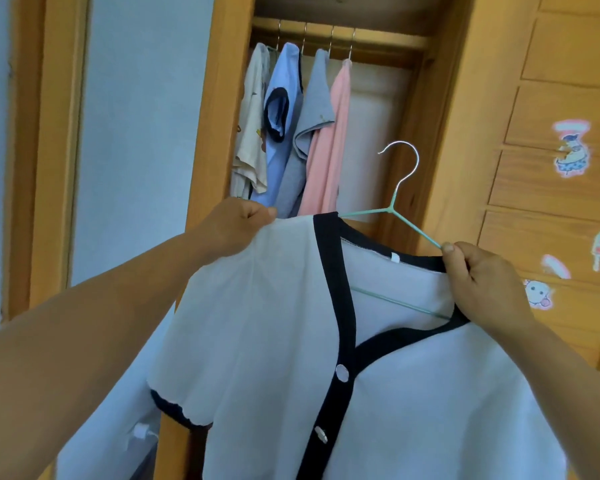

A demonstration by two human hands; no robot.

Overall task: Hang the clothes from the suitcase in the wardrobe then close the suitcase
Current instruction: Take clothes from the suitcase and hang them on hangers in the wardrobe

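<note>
Material: white knit cardigan point(274, 341), navy trim down the V-neck and button band, navy at the short-sleeve cuff; two pale buttons show.
Location: held up near the camera, in front of the open wardrobe point(222, 98), below the rail point(378, 41).
Hanger: mint-green wire hanger point(392, 211) with a silver hook; its left arm sits inside the left shoulder, its right arm lies bare outside the collar, its lower bar shows through the neck opening.
Left hand point(234, 225): clenched round the cardigan's left shoulder, over the hanger end.
Right hand point(482, 282): pinching the right collar edge beside the bare hanger arm.
Step in hand: dressing the hanger, judged half done.
Next move calls for: drawing the right shoulder over the bare arm, then raising the hook to the rail, in the free stretch right of the pink garment point(329, 140).
Already hung: cream, light blue, grey and pink pieces, far left on the rail.
Suitcase: not in view.
Surroundings: stickers point(572, 150) on the wooden panelling at right.
</note>
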